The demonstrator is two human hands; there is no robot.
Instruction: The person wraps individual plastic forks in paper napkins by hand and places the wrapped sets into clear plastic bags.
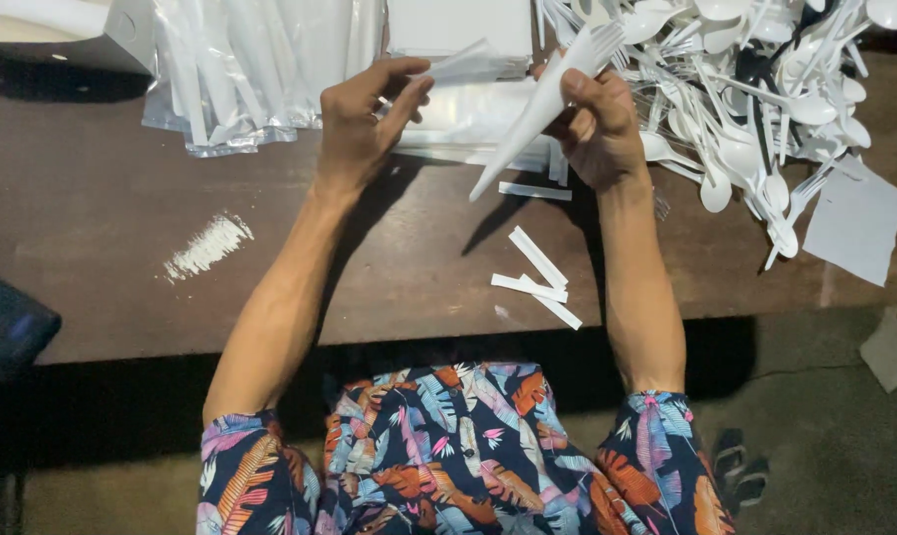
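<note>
Two hands work above the table [121, 228]. From the head view, the right hand [599, 127] is closed around a fork [552, 94] tilted up for wrapping; the left hand [364, 124] pinches a sleeve [468, 64] just beside it. Cutlery [755, 109] lies heaped far right, within reach.

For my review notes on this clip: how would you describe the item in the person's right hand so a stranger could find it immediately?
Start at the brown table and find the heap of loose white plastic spoons and forks at its far right. Just left of it, the right hand holds a white plastic fork, tines up. Unlike the loose cutlery, it is raised off the table and sheathed in a long tapering white wrapper.
</note>
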